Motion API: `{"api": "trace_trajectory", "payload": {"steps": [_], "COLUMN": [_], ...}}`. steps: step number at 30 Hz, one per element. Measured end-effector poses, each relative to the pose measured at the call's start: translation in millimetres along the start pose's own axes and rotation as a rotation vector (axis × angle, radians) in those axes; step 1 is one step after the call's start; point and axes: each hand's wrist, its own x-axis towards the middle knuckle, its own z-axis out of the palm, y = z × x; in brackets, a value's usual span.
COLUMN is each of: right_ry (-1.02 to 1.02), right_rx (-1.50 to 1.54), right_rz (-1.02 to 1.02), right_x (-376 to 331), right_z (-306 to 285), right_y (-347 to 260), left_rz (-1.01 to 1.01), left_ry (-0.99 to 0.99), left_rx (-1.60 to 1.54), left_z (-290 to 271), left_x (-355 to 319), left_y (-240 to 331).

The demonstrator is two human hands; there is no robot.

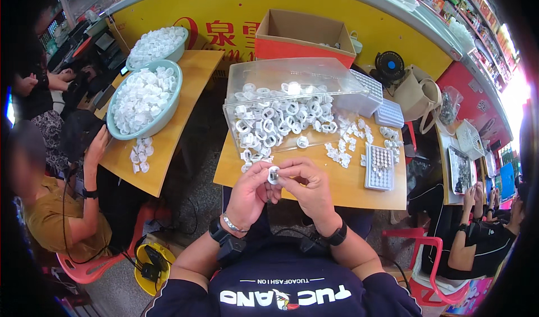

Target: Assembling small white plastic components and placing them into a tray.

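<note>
Your two hands meet over the near edge of a wooden counter [345, 183], with a small white ring-shaped piece [272, 174] held between them. Your left hand [252, 187] pinches it from the left; your right hand [309, 187] closes its thumb and fingertips on the right side, so both are equally near. The piece looks almost round, its long axis too slight to tell; something dark at its centre is too small to name. Just beyond lies a clear bin [331, 70] tipped toward you, strewn with similar white pieces [269, 115]. To the right stands a white tray [379, 187] of round cells. Further left, blue-green basins [178, 92] of white parts crowd another counter [196, 81], a seated person beside it. A yellow wall [168, 14] curves behind.
</note>
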Motion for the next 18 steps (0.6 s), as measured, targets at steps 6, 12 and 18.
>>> {"api": "trace_trajectory", "payload": {"steps": [6,12,18], "right_ry": [0.054,0.095,-0.014], "right_rx": [0.063,-0.142,-0.074], "right_rz": [-0.005,-0.104,-0.004], "right_x": [-18,-30,-26], "right_z": [1,4,-6], "right_y": [-3,-14,-12], "left_rz": [-0.003,-0.020,-0.013], "left_ry": [-0.004,0.013,0.037], "left_rx": [0.025,0.032,0.097], "left_z": [6,9,9], "left_x": [-16,-27,-23], "left_y": [-3,-11,-16]}}
